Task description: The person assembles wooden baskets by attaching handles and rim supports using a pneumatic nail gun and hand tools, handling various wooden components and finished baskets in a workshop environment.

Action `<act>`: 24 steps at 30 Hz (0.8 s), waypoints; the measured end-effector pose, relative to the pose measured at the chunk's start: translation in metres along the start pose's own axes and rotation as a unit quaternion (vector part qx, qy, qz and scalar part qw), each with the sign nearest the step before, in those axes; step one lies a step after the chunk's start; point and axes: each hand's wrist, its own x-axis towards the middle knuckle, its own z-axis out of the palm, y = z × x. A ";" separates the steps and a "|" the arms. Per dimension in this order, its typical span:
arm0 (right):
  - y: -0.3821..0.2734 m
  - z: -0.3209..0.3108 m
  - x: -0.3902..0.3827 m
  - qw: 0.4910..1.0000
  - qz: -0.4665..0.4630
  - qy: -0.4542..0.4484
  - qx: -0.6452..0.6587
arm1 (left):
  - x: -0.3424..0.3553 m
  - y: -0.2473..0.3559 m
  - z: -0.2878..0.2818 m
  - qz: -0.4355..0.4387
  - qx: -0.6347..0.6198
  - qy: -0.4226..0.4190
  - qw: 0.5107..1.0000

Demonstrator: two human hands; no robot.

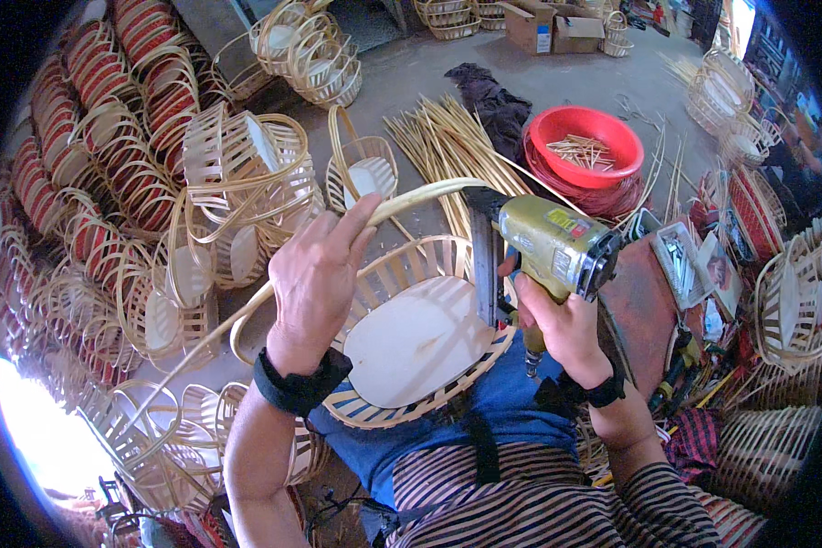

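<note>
An oval woven basket (411,352) with a pale flat base rests on my lap, its slatted sides flaring outward. My left hand (315,269) grips a long light bamboo strip (420,194), index finger stretched along it. The strip arches over the basket and trails down to the lower left. In my right hand (557,329) is a gold-green pneumatic nail gun (553,239), fingers wrapped around its handle. Its dark nose is at the strip's far end, above the basket's right rim; whether they touch I cannot tell. The gun's magazine hangs down beside the basket.
Stacked baskets with red bands (110,137) fill the left side. Beyond my lap, bamboo sticks (457,151) lie on the floor near a red basin (603,123) holding short wooden pieces. To the right are a tray of small parts (680,265) and more baskets (790,301).
</note>
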 end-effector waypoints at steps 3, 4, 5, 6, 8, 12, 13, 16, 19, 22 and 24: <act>0.001 0.006 0.004 0.999 -0.031 0.035 -0.004 | 0.002 -0.010 -0.015 0.014 0.033 -0.052 0.998; -0.001 0.005 0.007 0.996 -0.063 0.039 -0.041 | -0.002 -0.020 -0.022 0.026 0.028 -0.044 0.998; -0.006 0.009 0.008 0.998 -0.055 0.026 -0.014 | -0.011 -0.030 -0.042 -0.024 0.000 -0.075 0.997; -0.007 0.009 0.010 0.999 -0.045 0.024 0.000 | -0.016 -0.040 -0.050 -0.069 -0.041 -0.102 0.992; -0.001 0.003 0.017 0.999 -0.049 0.017 -0.016 | -0.037 -0.054 -0.052 -0.119 -0.077 -0.089 0.986; -0.005 0.004 0.007 0.999 -0.033 0.001 -0.004 | -0.042 -0.046 -0.035 -0.078 0.008 -0.005 0.997; -0.008 0.006 0.003 0.999 -0.029 -0.014 0.004 | -0.039 -0.042 -0.033 -0.072 0.035 0.012 0.997; -0.011 0.017 -0.006 0.998 -0.023 -0.051 -0.008 | -0.038 -0.039 -0.024 -0.045 0.055 0.051 0.996; -0.012 0.029 -0.014 0.996 -0.034 -0.078 -0.041 | -0.033 -0.030 -0.021 -0.018 0.037 0.072 0.997; 0.000 0.034 -0.021 0.992 -0.015 -0.105 -0.073 | -0.030 -0.025 -0.017 -0.016 0.029 0.072 0.997; 0.004 0.035 -0.022 0.991 -0.024 -0.115 -0.066 | -0.028 -0.024 -0.014 -0.003 0.024 0.082 0.996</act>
